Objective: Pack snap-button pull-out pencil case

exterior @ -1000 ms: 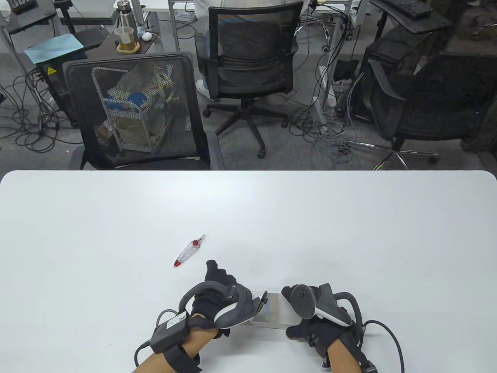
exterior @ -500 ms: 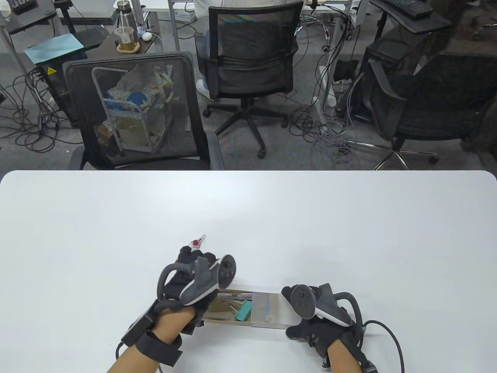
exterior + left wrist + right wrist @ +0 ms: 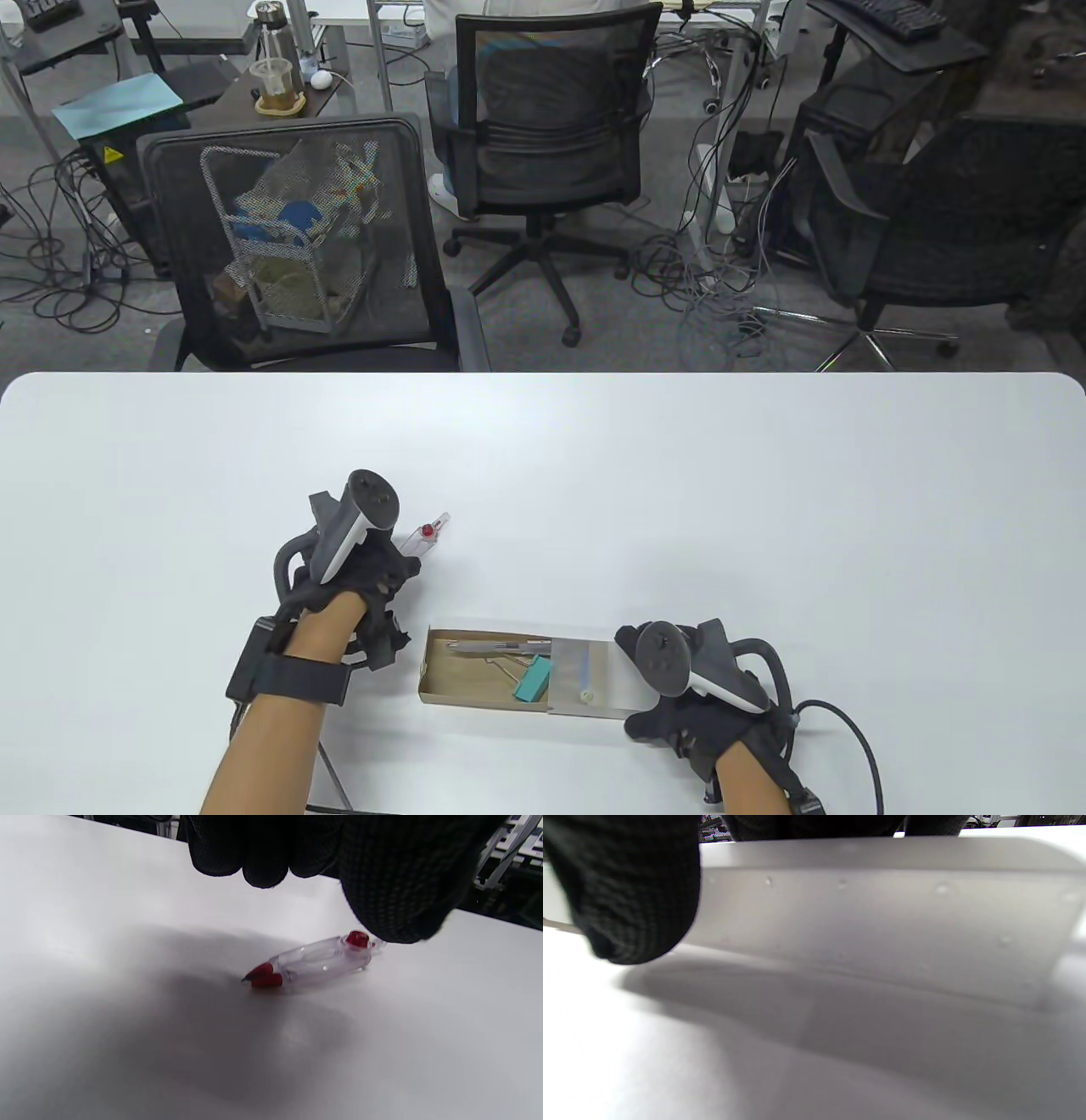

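Note:
The pencil case lies near the table's front edge, its brown drawer (image 3: 475,671) pulled out to the left of its translucent sleeve (image 3: 594,679). The drawer holds a metal pen (image 3: 501,647) and a teal eraser (image 3: 533,679). My right hand (image 3: 632,679) grips the sleeve's right end; the sleeve wall (image 3: 882,921) fills the right wrist view, with my thumb (image 3: 628,891) beside it. A clear, red-tipped correction tape (image 3: 428,535) lies on the table. My left hand (image 3: 399,564) hovers over it with fingers (image 3: 263,853) spread above the tape (image 3: 314,961) and the thumb (image 3: 398,878) at its far end.
The white table (image 3: 764,509) runs wide to the right and the back. Black mesh chairs (image 3: 297,246) stand behind its far edge. A cable (image 3: 848,739) trails from my right wrist.
My left hand has left the pencil case and moved up and left to the correction tape, uncovering the pulled-out drawer. My right hand has stayed on the sleeve.

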Motion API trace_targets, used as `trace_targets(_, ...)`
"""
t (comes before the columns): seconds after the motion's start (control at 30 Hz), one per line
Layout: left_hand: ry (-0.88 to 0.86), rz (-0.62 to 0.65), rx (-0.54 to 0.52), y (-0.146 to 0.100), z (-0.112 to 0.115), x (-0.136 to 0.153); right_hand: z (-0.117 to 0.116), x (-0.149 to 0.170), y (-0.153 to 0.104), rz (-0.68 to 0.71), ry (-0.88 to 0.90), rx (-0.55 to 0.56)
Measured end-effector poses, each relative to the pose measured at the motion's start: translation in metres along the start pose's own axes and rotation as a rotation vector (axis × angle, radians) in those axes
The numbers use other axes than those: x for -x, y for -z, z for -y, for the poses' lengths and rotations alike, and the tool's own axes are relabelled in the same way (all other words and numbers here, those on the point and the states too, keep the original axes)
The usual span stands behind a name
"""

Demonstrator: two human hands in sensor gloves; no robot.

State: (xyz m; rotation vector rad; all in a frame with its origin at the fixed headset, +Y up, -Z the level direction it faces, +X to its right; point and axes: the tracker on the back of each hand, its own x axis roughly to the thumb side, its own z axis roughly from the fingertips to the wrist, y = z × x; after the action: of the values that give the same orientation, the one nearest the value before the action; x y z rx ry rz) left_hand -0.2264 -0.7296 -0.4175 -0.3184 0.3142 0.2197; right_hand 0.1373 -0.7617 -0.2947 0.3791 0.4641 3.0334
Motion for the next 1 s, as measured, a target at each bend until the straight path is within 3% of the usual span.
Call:
trace_targets(0.2,0.082,-0.040,0.015,0.025,0.023,-0.010,0.000,0.000,0.000,-0.001,-0.004,-0.002)
trace_targets(0.37,0.090,-0.067,0.006,0.033,0.027,-0.014,0.000,0.000,0.000,-0.001,-0.002,-0.003)
trace_targets(0.8,0.084,-0.054,-0.005,0.033,0.031,-0.011,0.000,0.001,0.000,0.000,0.003,-0.003)
trace_targets(1.0,0.016,0.048,-0.008,0.014,0.013,-0.005,0.000,0.001,0.000,0.002,0.007,-0.004)
